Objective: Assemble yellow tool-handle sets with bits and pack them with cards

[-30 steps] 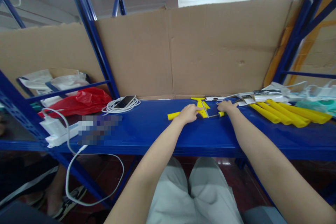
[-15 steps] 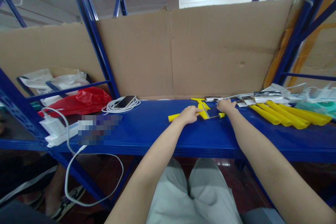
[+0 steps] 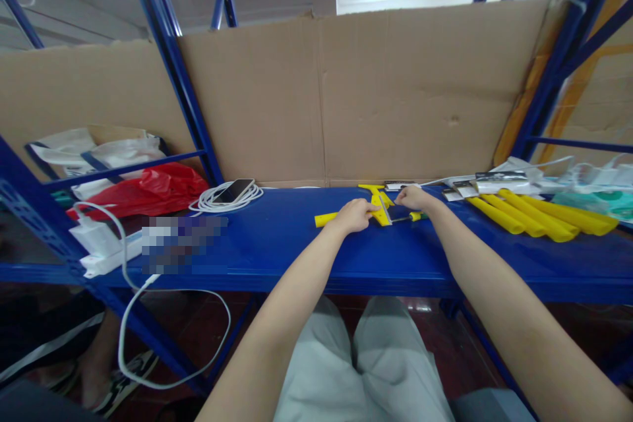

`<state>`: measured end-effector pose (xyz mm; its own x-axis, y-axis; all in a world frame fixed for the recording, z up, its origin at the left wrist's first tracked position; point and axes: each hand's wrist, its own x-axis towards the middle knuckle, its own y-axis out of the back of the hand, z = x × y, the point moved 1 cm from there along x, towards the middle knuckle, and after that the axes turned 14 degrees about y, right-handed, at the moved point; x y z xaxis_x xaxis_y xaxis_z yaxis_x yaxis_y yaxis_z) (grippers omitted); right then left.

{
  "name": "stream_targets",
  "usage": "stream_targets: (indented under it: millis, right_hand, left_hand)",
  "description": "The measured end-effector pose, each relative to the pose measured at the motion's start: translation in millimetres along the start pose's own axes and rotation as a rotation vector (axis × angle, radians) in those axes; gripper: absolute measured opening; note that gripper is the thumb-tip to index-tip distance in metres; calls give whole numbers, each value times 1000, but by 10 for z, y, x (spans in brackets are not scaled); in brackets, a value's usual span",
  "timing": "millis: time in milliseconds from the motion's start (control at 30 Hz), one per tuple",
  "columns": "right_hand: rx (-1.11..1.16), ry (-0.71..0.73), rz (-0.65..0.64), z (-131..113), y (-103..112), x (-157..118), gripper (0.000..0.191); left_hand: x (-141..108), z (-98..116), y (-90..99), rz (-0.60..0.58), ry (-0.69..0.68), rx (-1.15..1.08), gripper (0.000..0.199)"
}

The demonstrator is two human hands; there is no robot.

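My left hand point(image 3: 357, 215) is closed on a yellow scraper point(image 3: 381, 211) with a metal blade edge, lying on the blue shelf point(image 3: 277, 237); its yellow handle point(image 3: 326, 219) shows left of the hand. My right hand point(image 3: 411, 199) is closed just right of the scraper's head, and whatever its fingers pinch is too small to make out. A screwdriver with a yellow handle point(image 3: 418, 216) lies below the right hand, its shaft pointing left toward the scraper. Another yellow piece point(image 3: 370, 188) lies behind the scraper.
Several yellow handles point(image 3: 539, 214) and silver packets point(image 3: 502, 182) lie at the right. Left are a phone point(image 3: 235, 191) on a coiled white cable, a red bag point(image 3: 153, 189) and a power strip point(image 3: 106, 260). Cardboard point(image 3: 395, 99) stands behind. A person's foot shows lower left.
My right hand has moved slightly left, closer to the scraper's head. My left hand stays on the scraper.
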<state>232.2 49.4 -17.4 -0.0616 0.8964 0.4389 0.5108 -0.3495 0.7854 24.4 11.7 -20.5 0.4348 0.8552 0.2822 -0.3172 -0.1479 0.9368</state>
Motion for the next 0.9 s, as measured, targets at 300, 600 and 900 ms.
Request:
stream_targets:
  millis: [300, 600, 900]
  right_hand:
    - [77, 241, -102, -556, -63, -83, 15]
    - [37, 223, -134, -563, -103, -100, 18]
    - [-66, 167, -97, -587, -163, -85, 19]
  left_hand:
    - [10, 3, -6, 11, -22, 10, 38]
    - [-11, 16, 1, 11, -37, 48, 38]
    - [-3, 8, -7, 32, -33, 58, 38]
